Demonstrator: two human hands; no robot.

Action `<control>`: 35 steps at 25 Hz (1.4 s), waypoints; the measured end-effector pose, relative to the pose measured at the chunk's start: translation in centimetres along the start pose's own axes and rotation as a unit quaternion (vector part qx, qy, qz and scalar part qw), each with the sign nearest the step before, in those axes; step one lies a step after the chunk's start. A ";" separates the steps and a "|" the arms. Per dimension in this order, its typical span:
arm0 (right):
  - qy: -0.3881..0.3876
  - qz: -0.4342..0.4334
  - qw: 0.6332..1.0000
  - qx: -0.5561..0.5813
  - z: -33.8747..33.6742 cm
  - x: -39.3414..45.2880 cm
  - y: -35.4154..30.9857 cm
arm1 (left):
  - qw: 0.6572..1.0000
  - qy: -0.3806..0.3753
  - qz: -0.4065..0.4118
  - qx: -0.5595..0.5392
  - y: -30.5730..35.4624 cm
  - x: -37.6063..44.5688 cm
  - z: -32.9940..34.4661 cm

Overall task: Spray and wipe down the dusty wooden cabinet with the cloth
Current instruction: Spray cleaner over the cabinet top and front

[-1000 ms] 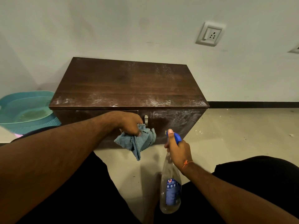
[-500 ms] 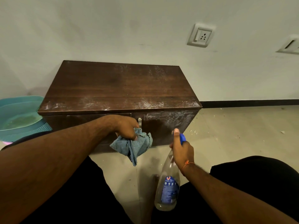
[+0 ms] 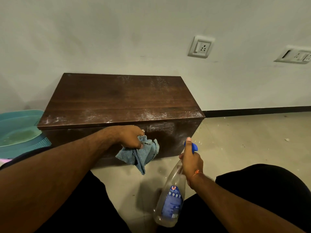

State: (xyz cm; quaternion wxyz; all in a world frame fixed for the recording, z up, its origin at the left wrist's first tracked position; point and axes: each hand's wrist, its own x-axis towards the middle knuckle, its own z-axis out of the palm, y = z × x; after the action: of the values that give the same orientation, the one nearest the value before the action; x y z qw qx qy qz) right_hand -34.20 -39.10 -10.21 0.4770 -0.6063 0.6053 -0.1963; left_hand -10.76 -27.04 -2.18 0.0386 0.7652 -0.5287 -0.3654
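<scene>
A: What is sitting nearest, down at the bottom?

B: The person's dark-clad legs are framing a strip of tiled floor [image 3: 235, 135], and the spray bottle [image 3: 171, 199] is hanging over it, clear-bodied with a blue label, tilted so its base is pointing down and left.

A: Which hand is carrying it?

B: The right hand [image 3: 191, 163] is wrapping around the bottle's neck, the thumb is lying up along the blue trigger head, and an orange thread is circling the wrist.

A: And the cloth?

B: The left hand [image 3: 130, 137] is closing tightly around the blue cloth [image 3: 140, 154], which is bunching in the grip and drooping below the fist. It is hanging just in front of the cabinet's front face; I cannot tell whether it is touching the wood.

A: So where is the cabinet standing relative to the hands?

B: The wooden cabinet [image 3: 121, 98] is sitting just beyond both hands, against the wall, with white dust streaking its near top edge and the right part of its front.

A: Anything farther out?

B: A teal basin [image 3: 18, 128] is resting left of the cabinet, and a wall socket [image 3: 200, 47] is showing on the far right wall.
</scene>
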 end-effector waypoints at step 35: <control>-0.393 -0.426 0.812 0.068 31.2 -27.3 -29.8 | 0.804 0.379 -0.371 -0.268 -20.1 -38.0 -5.1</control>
State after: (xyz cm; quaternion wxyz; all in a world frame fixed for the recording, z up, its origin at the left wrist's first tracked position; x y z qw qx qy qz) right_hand 2.33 -8.95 8.73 0.5827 -0.7951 0.0323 -0.1653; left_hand 1.42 11.92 12.33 0.3013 0.9396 -0.0286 -0.1599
